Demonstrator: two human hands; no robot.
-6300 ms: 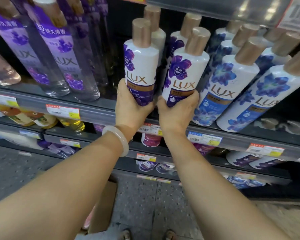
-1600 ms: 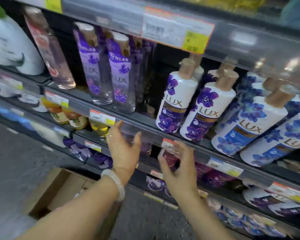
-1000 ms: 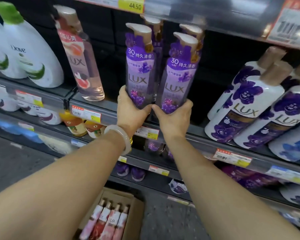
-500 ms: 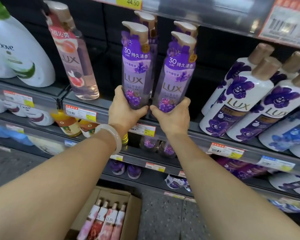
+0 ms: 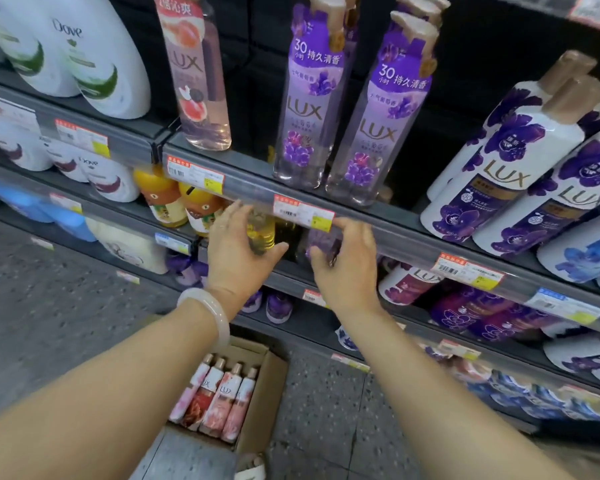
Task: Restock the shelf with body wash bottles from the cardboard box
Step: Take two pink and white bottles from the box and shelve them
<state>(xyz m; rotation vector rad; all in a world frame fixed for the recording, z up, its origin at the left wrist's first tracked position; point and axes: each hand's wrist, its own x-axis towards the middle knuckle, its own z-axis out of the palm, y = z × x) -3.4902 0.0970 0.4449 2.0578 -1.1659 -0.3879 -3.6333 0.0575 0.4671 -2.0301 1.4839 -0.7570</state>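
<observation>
Hovering left hand [image 5: 238, 252], right hand [image 5: 347, 261], fingertips motion-blurred, cardboard box [image 5: 257, 393] partly hidden

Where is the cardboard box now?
In the head view the cardboard box sits on the floor at bottom centre, between the forearms, holding four pink bottles.

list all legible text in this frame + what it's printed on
"Dove": white bottles, top shelf left.
"LUX": pink clear bottle.
"30", "LUX", Chinese "持久清香": two purple pump bottles.
"LUX": white purple-flower bottles.
"LUX": pink bottles in the cardboard box.
Shelf price tags: too blurred.
</observation>
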